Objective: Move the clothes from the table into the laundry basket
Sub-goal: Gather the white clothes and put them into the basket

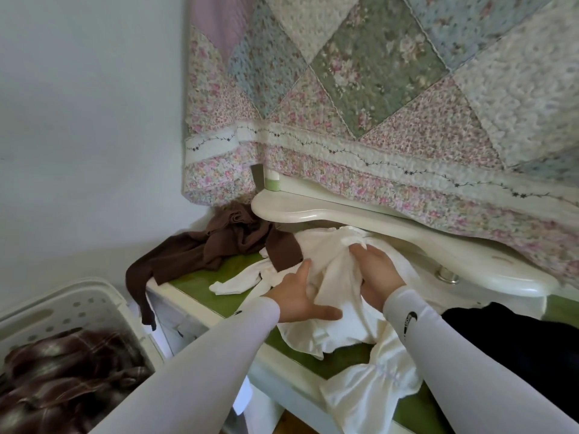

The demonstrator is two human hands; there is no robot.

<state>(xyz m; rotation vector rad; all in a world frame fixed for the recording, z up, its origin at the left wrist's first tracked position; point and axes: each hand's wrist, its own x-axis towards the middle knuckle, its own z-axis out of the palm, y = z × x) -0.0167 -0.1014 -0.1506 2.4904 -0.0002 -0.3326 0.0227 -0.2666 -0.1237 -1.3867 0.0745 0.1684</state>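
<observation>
A cream-white garment [332, 311] lies bunched on the green-topped table [200, 289], one end trailing over the front edge. My left hand [297, 296] grips its left side with the thumb pressed on the cloth. My right hand [376, 270] clutches a fold of the same garment near its top. A brown garment [225, 242] sprawls at the table's back left corner, one sleeve hanging off the edge. A dark garment [501, 333] lies at the right. The white laundry basket [78, 305] stands at the lower left, with a plaid cloth [62, 377] in it.
A cream curved shelf [344, 220] overhangs the table just behind my hands. A floral patchwork quilt [376, 89] hangs down over it. A plain wall fills the left. A small green-and-white container [272, 180] stands on the shelf.
</observation>
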